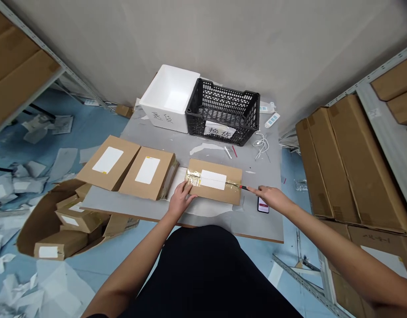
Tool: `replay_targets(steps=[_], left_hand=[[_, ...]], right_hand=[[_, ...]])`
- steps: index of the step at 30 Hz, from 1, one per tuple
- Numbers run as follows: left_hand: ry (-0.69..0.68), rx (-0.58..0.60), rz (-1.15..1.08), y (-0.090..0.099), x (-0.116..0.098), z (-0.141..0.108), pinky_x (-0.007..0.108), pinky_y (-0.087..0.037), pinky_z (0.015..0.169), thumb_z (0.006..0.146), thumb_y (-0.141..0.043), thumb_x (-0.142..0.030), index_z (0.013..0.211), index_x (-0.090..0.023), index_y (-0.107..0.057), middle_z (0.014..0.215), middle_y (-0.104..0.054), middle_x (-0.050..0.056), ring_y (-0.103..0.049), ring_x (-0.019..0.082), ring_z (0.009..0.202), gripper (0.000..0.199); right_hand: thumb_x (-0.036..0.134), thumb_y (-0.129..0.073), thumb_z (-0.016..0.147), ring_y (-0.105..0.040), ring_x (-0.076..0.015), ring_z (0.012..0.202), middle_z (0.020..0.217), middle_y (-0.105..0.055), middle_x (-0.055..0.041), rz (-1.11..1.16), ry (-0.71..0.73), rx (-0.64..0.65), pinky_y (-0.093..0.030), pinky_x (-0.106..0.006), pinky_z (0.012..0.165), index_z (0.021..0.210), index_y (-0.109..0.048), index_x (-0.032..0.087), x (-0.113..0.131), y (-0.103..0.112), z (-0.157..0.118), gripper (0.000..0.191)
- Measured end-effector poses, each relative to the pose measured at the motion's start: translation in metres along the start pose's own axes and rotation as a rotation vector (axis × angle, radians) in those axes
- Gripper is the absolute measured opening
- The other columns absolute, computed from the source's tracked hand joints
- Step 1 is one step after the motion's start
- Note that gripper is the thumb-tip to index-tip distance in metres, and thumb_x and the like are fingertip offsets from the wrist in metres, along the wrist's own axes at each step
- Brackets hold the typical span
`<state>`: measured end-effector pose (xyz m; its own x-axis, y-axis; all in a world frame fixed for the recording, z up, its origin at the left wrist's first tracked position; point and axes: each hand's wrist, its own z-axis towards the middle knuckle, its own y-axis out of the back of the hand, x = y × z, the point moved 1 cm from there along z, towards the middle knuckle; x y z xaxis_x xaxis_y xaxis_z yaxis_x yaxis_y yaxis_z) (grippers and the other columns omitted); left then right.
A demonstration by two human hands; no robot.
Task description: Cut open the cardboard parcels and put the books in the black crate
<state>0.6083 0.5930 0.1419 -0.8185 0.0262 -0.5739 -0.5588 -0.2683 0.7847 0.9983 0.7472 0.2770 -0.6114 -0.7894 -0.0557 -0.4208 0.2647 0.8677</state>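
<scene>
A cardboard box sealed with shiny tape lies flat on the grey table in front of me, a white label on its top. My left hand rests on the box's left end, fingers spread and thumb near the front edge. In my right hand is a box cutter, red and black, its tip touching the taped seam at the right end. A dark slit line runs along the seam across the label. Below my right hand lies a phone with its screen lit.
Two labelled cardboard boxes stand on the table at left. Behind are a white foam bin and a black plastic crate. A white cable lies right of the crate. Shelves with boxes flank the table; paper scraps litter the floor.
</scene>
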Motion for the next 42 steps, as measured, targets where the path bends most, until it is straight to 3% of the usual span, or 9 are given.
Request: replay_targets(steps=[8,14,17,20,23,27,33,42], left_hand=[[-0.015,0.006,0.058,0.001,0.000,-0.003,0.047,-0.044,0.105,0.087,-0.059,-0.050,0.123,-0.022,-0.060,0.136,-0.051,0.017,-0.051,0.033,0.127,0.046],[-0.047,0.012,0.119,0.006,-0.006,0.002,0.046,-0.047,0.100,0.088,-0.057,-0.051,0.121,-0.020,-0.060,0.134,-0.052,0.019,-0.053,0.033,0.123,0.046],[-0.059,0.025,0.161,0.014,-0.010,0.009,0.046,-0.047,0.099,0.088,-0.058,-0.052,0.120,-0.019,-0.061,0.129,-0.053,0.018,-0.054,0.033,0.120,0.046],[-0.099,0.080,0.216,0.024,-0.018,0.023,0.049,-0.044,0.102,0.085,-0.060,-0.055,0.123,-0.020,-0.059,0.124,-0.056,0.017,-0.051,0.034,0.121,0.051],[-0.169,0.163,0.266,0.031,-0.030,0.050,0.050,-0.038,0.107,0.085,-0.058,-0.056,0.131,-0.020,-0.054,0.127,-0.055,0.017,-0.045,0.035,0.127,0.058],[-0.254,0.366,0.328,0.024,-0.049,0.095,0.049,-0.034,0.110,0.084,-0.061,-0.052,0.138,-0.019,-0.048,0.139,-0.050,0.017,-0.041,0.035,0.132,0.065],[-0.330,0.571,0.426,-0.003,-0.062,0.141,0.049,-0.032,0.110,0.079,-0.069,-0.047,0.140,-0.022,-0.047,0.148,-0.043,0.015,-0.036,0.036,0.138,0.070],[-0.401,0.601,0.450,-0.012,-0.051,0.157,0.053,-0.030,0.111,0.084,-0.064,-0.048,0.141,-0.023,-0.047,0.149,-0.043,0.016,-0.036,0.037,0.138,0.064]], right_hand=[[0.005,-0.042,0.088,-0.060,-0.0163,0.071,0.091,-0.064,-0.0051,0.030,-0.059,-0.026,-0.036,-0.025,0.060,0.149,-0.033,0.038,0.003,-0.013,-0.017,0.070],[0.005,-0.041,0.088,-0.062,-0.0169,0.071,0.089,-0.065,-0.0059,0.098,-0.099,-0.041,-0.039,-0.024,0.062,0.147,-0.039,0.037,-0.020,-0.037,-0.044,0.068],[0.021,-0.041,0.095,-0.065,-0.0199,0.080,0.095,-0.069,-0.0075,0.327,-0.199,-0.095,-0.044,-0.026,0.065,0.144,-0.045,0.034,-0.024,-0.054,-0.062,0.051],[0.034,-0.043,0.096,-0.066,-0.0198,0.083,0.101,-0.070,-0.0057,0.709,-0.349,-0.218,-0.048,-0.026,0.066,0.145,-0.045,0.033,-0.014,-0.074,-0.068,0.049],[0.036,-0.046,0.092,-0.061,-0.0152,0.063,0.087,-0.069,-0.0023,1.093,-0.510,-0.276,-0.048,-0.024,0.053,0.146,-0.044,0.030,0.005,-0.092,-0.059,0.054],[0.038,-0.052,0.087,-0.053,-0.0109,0.051,0.078,-0.064,-0.0001,1.440,-0.589,-0.373,-0.042,-0.021,0.040,0.146,-0.044,0.025,0.028,-0.102,-0.039,0.061],[0.043,-0.056,0.085,-0.048,-0.0087,0.044,0.077,-0.064,-0.0009,1.623,-0.561,-0.417,-0.032,-0.019,0.035,0.148,-0.040,0.022,0.040,-0.095,-0.014,0.069],[0.050,-0.060,0.084,-0.046,-0.0078,0.042,0.075,-0.065,-0.0013,1.724,-0.512,-0.398,-0.029,-0.019,0.036,0.147,-0.041,0.022,0.039,-0.096,-0.005,0.072]])
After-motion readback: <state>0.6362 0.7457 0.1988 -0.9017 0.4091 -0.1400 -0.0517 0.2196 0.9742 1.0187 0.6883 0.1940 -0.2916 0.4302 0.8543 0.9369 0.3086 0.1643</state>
